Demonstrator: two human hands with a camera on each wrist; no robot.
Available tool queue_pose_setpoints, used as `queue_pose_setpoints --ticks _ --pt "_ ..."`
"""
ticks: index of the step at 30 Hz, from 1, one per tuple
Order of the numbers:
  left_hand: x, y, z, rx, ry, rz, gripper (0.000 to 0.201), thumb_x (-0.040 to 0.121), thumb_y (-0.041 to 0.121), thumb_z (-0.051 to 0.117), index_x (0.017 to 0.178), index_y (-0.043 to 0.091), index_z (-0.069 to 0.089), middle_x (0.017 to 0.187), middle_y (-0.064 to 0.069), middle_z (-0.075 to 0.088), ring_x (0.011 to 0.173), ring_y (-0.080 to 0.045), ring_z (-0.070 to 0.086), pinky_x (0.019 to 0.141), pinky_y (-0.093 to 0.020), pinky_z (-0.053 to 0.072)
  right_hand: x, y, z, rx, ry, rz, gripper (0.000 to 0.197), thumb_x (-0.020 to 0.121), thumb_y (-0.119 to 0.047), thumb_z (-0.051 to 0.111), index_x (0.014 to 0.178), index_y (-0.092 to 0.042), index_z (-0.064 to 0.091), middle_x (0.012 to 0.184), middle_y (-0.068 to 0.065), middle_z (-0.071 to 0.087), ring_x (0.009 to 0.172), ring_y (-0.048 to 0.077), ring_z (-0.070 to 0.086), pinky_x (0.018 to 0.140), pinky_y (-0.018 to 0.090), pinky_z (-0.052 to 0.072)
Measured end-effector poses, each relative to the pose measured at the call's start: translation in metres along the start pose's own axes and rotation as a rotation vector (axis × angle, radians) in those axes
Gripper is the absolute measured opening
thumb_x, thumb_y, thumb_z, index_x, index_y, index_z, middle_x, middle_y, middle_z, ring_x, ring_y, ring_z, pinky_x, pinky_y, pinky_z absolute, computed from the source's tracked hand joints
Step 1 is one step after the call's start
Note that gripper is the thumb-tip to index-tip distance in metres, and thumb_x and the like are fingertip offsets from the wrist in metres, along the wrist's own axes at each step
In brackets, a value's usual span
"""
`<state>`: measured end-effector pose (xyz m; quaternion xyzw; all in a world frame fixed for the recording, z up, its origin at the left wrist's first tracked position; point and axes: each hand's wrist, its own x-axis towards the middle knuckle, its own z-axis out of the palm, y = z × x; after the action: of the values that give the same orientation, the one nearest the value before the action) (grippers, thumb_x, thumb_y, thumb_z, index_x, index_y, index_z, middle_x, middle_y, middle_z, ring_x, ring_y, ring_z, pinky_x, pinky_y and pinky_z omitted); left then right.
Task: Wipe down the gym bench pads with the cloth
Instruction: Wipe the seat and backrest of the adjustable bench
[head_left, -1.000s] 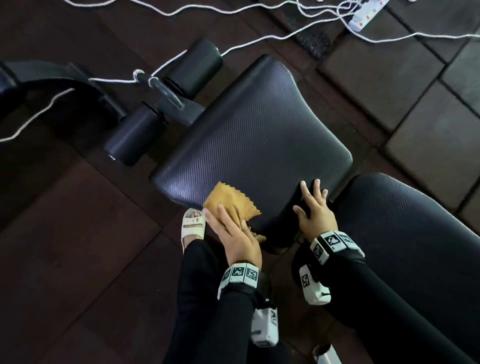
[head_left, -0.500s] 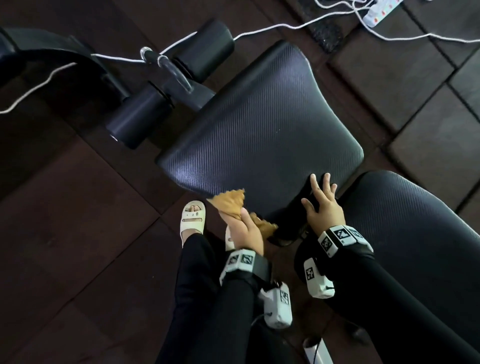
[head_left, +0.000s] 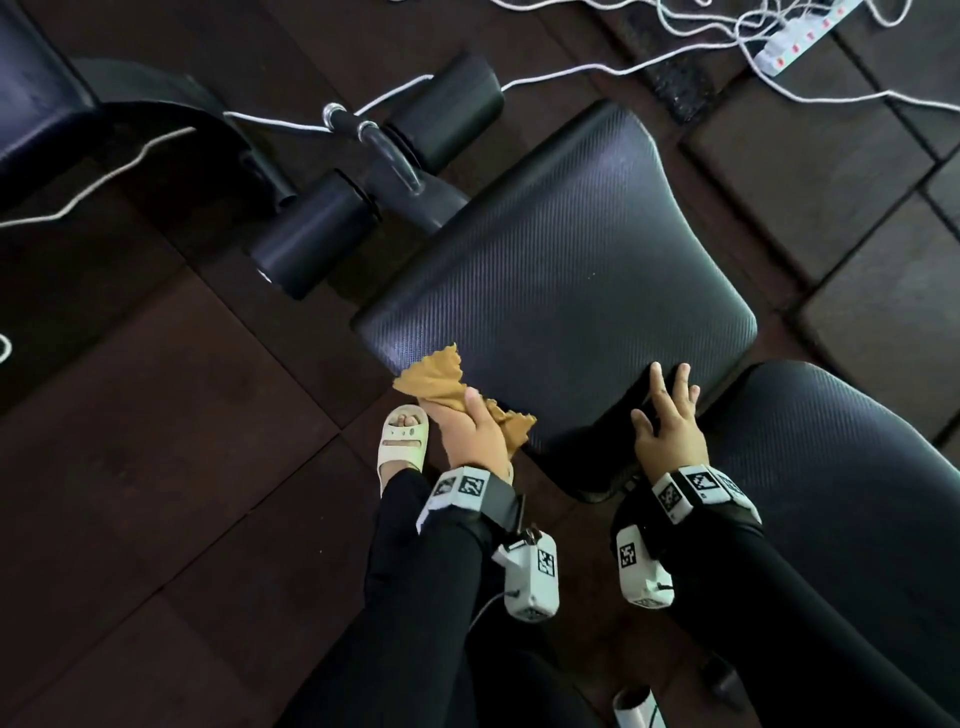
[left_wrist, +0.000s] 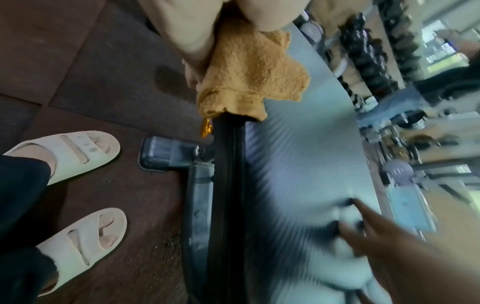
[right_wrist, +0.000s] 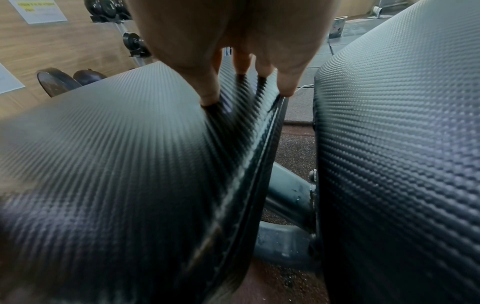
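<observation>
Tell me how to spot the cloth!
Find the black seat pad of the gym bench. At its near corner, by a cream sandal, the left hand grips the cloth. It is the only mustard-yellow, fuzzy thing among black pads.

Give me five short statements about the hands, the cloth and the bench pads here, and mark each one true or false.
1. The left hand grips the mustard-yellow fleecy cloth. True.
2. The cloth lies at the near corner edge of the black textured seat pad. True.
3. The right hand holds a second cloth. False: it rests bare on the seat pad with straight fingers.
4. The right hand lies on the larger black back pad. False: it is on the seat pad, beside the gap.
5. The person wears cream slide sandals. True.
</observation>
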<state>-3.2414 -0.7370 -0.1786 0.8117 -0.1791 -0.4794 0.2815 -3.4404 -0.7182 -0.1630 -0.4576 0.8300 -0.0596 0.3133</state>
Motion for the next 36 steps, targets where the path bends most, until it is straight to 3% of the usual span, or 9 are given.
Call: queue_pose_setpoints --ticks 7,13,17,22,24,26,28,33,36 --pt "0.070 0.031 -0.040 0.034 0.201 0.088 0.054 0.102 0.034 0.034 0.151 0.017 0.017 0.134 -0.020 0.053 0.114 -0.041 0.053 0.086 -0.036 0.039 0.000 0.001 -0.004 -0.059 0.000 0.010 0.065 0.093 -0.016 0.054 0.146 -0.035 0.022 0.158 -0.006 0.004 0.145 0.020 0.003 0.106 0.037 0.031" --pt "0.077 0.031 -0.049 0.144 0.158 0.043 0.054 0.101 0.041 0.033 0.149 0.020 0.021 0.127 -0.019 0.058 0.110 -0.041 0.055 0.080 -0.034 0.037 -0.001 0.000 -0.002 -0.065 0.007 0.001 0.064 0.093 -0.015 0.053 0.147 -0.033 0.023 0.158 -0.005 0.005 0.145 0.020 0.004 0.105 0.037 0.032" --pt "0.047 0.021 -0.045 0.218 0.087 0.039 0.051 0.101 0.032 0.038 0.144 0.007 0.028 0.134 -0.021 0.052 0.115 -0.042 0.052 0.086 -0.036 0.034 0.000 -0.001 -0.003 -0.089 0.007 0.013 0.066 0.092 -0.013 0.054 0.147 -0.031 0.024 0.159 -0.002 0.006 0.145 0.024 0.006 0.105 0.040 0.033" --pt "0.027 0.032 -0.078 0.394 -0.072 0.008 0.048 0.100 0.033 0.040 0.143 0.012 0.031 0.127 -0.021 0.056 0.115 -0.039 0.053 0.090 -0.036 0.038 0.005 -0.024 -0.019 -0.117 -0.137 0.099 0.067 0.087 -0.013 0.062 0.146 -0.018 0.031 0.157 0.011 0.014 0.143 0.028 0.018 0.110 0.034 0.025" --pt "0.018 0.047 -0.098 0.480 -0.125 0.058 0.044 0.099 0.035 0.042 0.137 0.013 0.039 0.123 -0.021 0.059 0.113 -0.039 0.054 0.091 -0.037 0.040 0.005 -0.044 -0.032 -0.106 -0.207 0.087 0.058 0.085 -0.018 0.065 0.138 -0.015 0.044 0.145 0.015 0.039 0.134 0.026 0.037 0.105 0.031 0.030" --pt "0.006 0.067 -0.118 0.561 -0.161 0.164 0.039 0.097 0.039 0.046 0.126 0.013 0.048 0.114 -0.018 0.063 0.108 -0.038 0.056 0.086 -0.036 0.040 -0.002 -0.066 -0.046 0.000 -0.267 0.062 0.052 0.082 -0.023 0.069 0.131 -0.016 0.052 0.126 0.010 0.059 0.114 0.024 0.056 0.099 0.031 0.039" --pt "-0.010 0.088 -0.136 0.608 -0.187 0.285 0.036 0.093 0.043 0.051 0.118 0.017 0.052 0.107 -0.011 0.064 0.103 -0.034 0.057 0.079 -0.034 0.039 -0.014 -0.090 -0.061 0.083 -0.315 0.017 0.050 0.080 -0.026 0.072 0.127 -0.019 0.055 0.118 0.005 0.063 0.105 0.019 0.061 0.097 0.029 0.043" --pt "-0.048 0.136 -0.169 0.745 -0.247 0.430 0.040 0.096 0.050 0.037 0.130 0.033 0.051 0.122 0.003 0.059 0.110 -0.024 0.056 0.081 -0.030 0.039 -0.054 -0.145 -0.098 0.046 -0.426 -0.182 0.041 0.082 -0.034 0.069 0.121 -0.023 0.058 0.110 -0.005 0.066 0.092 0.007 0.062 0.084 0.015 0.040" --pt "-0.067 0.158 -0.183 0.765 -0.277 0.491 0.036 0.097 0.047 0.037 0.130 0.039 0.048 0.120 0.008 0.058 0.097 -0.023 0.062 0.083 -0.031 0.048 -0.076 -0.164 -0.120 0.103 -0.444 -0.227 0.040 0.083 -0.032 0.069 0.120 -0.024 0.059 0.110 -0.007 0.065 0.092 0.006 0.062 0.081 0.010 0.039"
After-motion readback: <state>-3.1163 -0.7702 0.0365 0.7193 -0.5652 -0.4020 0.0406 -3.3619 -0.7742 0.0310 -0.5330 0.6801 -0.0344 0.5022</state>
